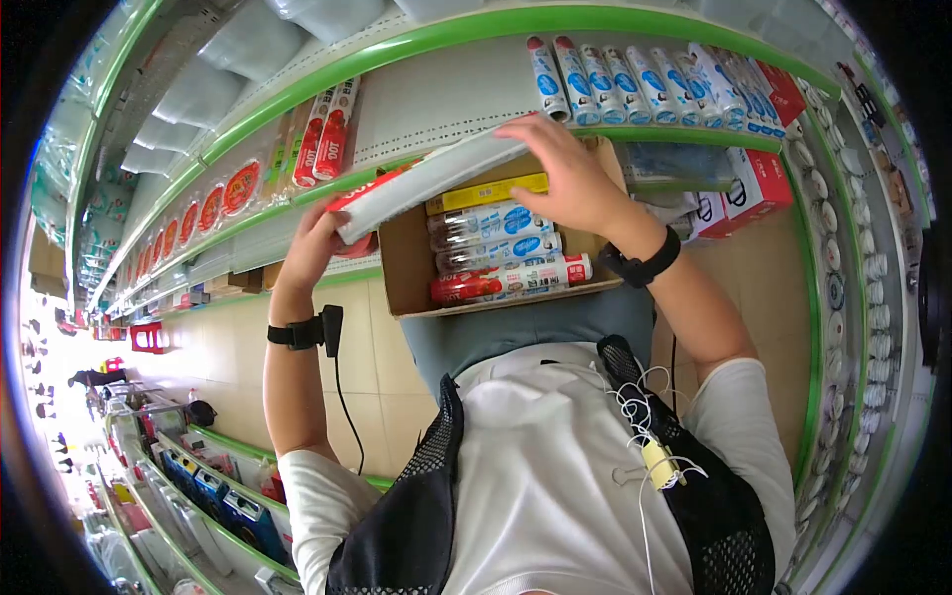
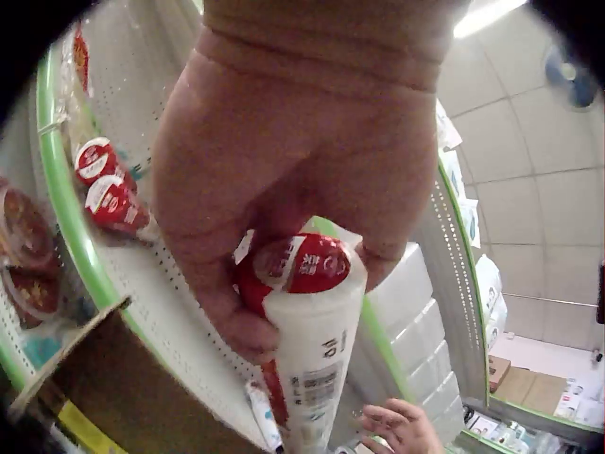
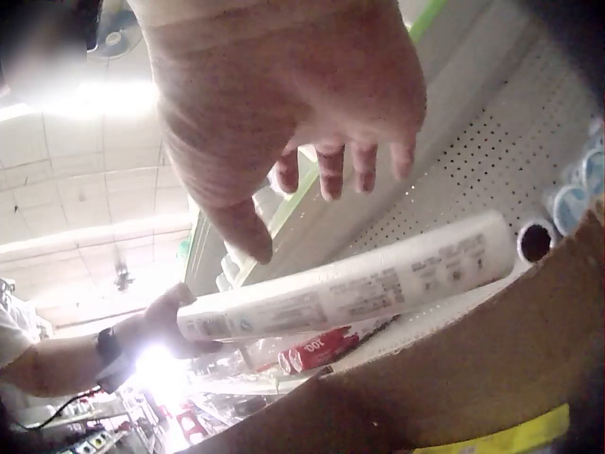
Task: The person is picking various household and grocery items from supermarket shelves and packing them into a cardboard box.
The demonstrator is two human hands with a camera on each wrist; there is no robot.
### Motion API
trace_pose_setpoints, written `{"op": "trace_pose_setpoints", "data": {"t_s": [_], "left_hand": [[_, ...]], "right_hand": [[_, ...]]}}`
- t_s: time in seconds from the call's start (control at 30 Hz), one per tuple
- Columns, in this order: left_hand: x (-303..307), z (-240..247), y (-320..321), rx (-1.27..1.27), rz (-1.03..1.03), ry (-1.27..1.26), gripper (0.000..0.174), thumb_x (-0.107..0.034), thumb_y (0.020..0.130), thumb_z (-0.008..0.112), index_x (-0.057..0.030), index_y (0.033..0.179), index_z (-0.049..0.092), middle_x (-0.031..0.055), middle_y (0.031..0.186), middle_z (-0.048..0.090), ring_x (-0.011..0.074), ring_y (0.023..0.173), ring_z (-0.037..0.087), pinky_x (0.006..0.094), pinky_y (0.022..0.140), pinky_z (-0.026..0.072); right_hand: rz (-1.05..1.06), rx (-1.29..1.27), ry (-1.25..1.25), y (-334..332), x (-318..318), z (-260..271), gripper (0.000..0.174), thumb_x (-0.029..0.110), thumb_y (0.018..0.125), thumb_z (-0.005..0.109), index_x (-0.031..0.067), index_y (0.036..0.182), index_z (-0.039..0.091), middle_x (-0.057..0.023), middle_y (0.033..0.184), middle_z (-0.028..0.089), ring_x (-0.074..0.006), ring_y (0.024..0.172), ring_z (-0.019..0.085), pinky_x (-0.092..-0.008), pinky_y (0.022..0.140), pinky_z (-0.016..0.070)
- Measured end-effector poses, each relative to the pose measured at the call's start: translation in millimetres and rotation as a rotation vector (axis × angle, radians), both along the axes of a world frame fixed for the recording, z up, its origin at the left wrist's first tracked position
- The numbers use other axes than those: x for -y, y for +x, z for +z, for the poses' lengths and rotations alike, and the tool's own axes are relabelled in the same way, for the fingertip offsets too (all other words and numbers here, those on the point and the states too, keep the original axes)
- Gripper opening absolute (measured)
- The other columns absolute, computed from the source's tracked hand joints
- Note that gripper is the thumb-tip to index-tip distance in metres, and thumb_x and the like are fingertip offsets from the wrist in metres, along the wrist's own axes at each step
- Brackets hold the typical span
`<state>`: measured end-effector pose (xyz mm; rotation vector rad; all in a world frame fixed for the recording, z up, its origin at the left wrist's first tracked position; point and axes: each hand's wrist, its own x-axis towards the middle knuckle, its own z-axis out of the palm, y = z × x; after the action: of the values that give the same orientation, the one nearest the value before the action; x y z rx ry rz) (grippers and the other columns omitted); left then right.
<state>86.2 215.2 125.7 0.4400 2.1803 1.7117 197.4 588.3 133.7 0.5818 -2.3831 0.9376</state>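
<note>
Green-edged shelves (image 1: 449, 35) (perforated metal ones) flank beige floor tiles (image 1: 382, 337) beneath a ceiling light (image 2: 487, 17).

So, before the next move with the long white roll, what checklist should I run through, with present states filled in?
1. Left hand gripping the white roll near one end: ok.
2. Right hand gripping it too: not ok; its fingers are extended, apart from the roll in the right wrist view.
3. White roll out of the carton: ok, it is held above.
4. White roll level with the shelf edge in the head view: not ok, it slants across.
5. Carton firmly supported underneath: cannot tell, its base is hidden.
</note>
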Motion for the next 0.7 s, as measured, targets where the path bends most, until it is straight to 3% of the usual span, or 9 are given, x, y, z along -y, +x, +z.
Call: {"op": "trace_pose_setpoints", "data": {"t_s": [0.03, 0.13, 0.27, 0.33, 0.4, 0.43, 0.53, 0.63, 0.7], "left_hand": [[-5, -2, 1, 0.293, 0.035, 0.177, 0.053, -0.015, 0.092, 0.05, 0.0046, 0.141, 0.044, 0.015, 0.114, 0.061, 0.0241, 0.095, 0.063, 0.0349, 0.081, 0.0545], [-1, -20, -10, 0.47, -0.106, 0.229, 0.052, -0.014, 0.091, 0.051, 0.0041, 0.14, 0.046, 0.0158, 0.119, 0.059, 0.0252, 0.099, 0.063, 0.036, 0.084, 0.0551], [15, -59, -16, 0.406, -0.143, 0.053, 0.047, -0.015, 0.09, 0.053, 0.0012, 0.134, 0.054, 0.0088, 0.114, 0.061, 0.0168, 0.096, 0.06, 0.0283, 0.082, 0.0507], [10, -60, -12, 0.411, -0.169, 0.011, 0.047, -0.017, 0.09, 0.054, 0.0, 0.134, 0.055, 0.0072, 0.114, 0.061, 0.015, 0.096, 0.058, 0.0271, 0.082, 0.0492], [-4, -64, -5, 0.429, -0.237, -0.079, 0.046, -0.02, 0.091, 0.056, -0.0024, 0.134, 0.057, 0.0042, 0.114, 0.062, 0.0116, 0.097, 0.056, 0.0248, 0.083, 0.0463], [-18, -39, 7, 0.298, -0.316, -0.195, 0.046, -0.025, 0.094, 0.06, -0.0022, 0.134, 0.056, 0.0046, 0.115, 0.063, 0.0116, 0.096, 0.055, 0.0252, 0.083, 0.0464], [-19, -70, -3, -0.014, -0.3, -0.311, 0.045, -0.029, 0.097, 0.061, -0.004, 0.134, 0.057, 0.005, 0.116, 0.063, 0.013, 0.1, 0.055, 0.0268, 0.087, 0.0463], [-29, -50, -8, 0.03, -0.263, -0.358, 0.039, -0.023, 0.098, 0.062, -0.0039, 0.132, 0.059, 0.0048, 0.121, 0.063, 0.0144, 0.11, 0.057, 0.0302, 0.098, 0.045], [-32, -54, -16, -0.133, -0.242, -0.281, 0.034, -0.019, 0.097, 0.062, -0.0044, 0.127, 0.062, 0.0035, 0.116, 0.064, 0.0151, 0.107, 0.058, 0.0306, 0.096, 0.0454]], "right_hand": [[0.064, 0.058, 0.08, 0, 1, -1, 0.07, 0.006, 0.074, 0.073, 0.0131, 0.139, 0.048, -0.0143, 0.138, 0.05, -0.0345, 0.132, 0.046, -0.0459, 0.111, 0.0371], [0.068, 0.088, 0.34, -7, 3, -38, 0.075, 0.011, 0.074, 0.076, 0.0159, 0.142, 0.046, -0.0127, 0.145, 0.046, -0.0345, 0.135, 0.043, -0.0489, 0.113, 0.0332], [-0.066, 0.172, 0.458, -13, 4, -57, 0.078, 0.008, 0.073, 0.075, 0.0186, 0.145, 0.046, -0.0122, 0.145, 0.046, -0.0334, 0.136, 0.04, -0.0508, 0.114, 0.0315], [0.042, 0.245, 0.426, -18, 3, -64, 0.069, 0.007, 0.074, 0.075, 0.016, 0.138, 0.051, -0.0132, 0.133, 0.056, -0.0339, 0.127, 0.051, -0.0487, 0.107, 0.0406], [0.158, 0.654, 0.454, -19, 3, -69, 0.061, 0.006, 0.074, 0.076, 0.0131, 0.131, 0.055, -0.0135, 0.119, 0.063, -0.0352, 0.115, 0.06, -0.0468, 0.095, 0.0492], [0.159, 0.652, 0.454, -21, -1, -82, 0.061, 0.006, 0.074, 0.076, 0.0131, 0.131, 0.055, -0.0135, 0.119, 0.063, -0.0352, 0.115, 0.06, -0.0468, 0.095, 0.0492], [0.176, 0.64, 0.511, -40, -18, -139, 0.054, 0.004, 0.073, 0.076, 0.0106, 0.123, 0.059, -0.016, 0.11, 0.067, -0.0373, 0.104, 0.065, -0.0467, 0.086, 0.053], [0.124, 0.773, 0.626, -52, -21, -174, 0.054, 0.002, 0.07, 0.077, 0.0108, 0.121, 0.062, -0.0183, 0.104, 0.069, -0.0376, 0.102, 0.066, -0.0474, 0.085, 0.0528], [0.133, 0.91, 0.645, -58, -16, -196, 0.071, 0.003, 0.066, 0.085, 0.0119, 0.13, 0.057, -0.0193, 0.115, 0.067, -0.0371, 0.111, 0.063, -0.0465, 0.091, 0.0513]]}}
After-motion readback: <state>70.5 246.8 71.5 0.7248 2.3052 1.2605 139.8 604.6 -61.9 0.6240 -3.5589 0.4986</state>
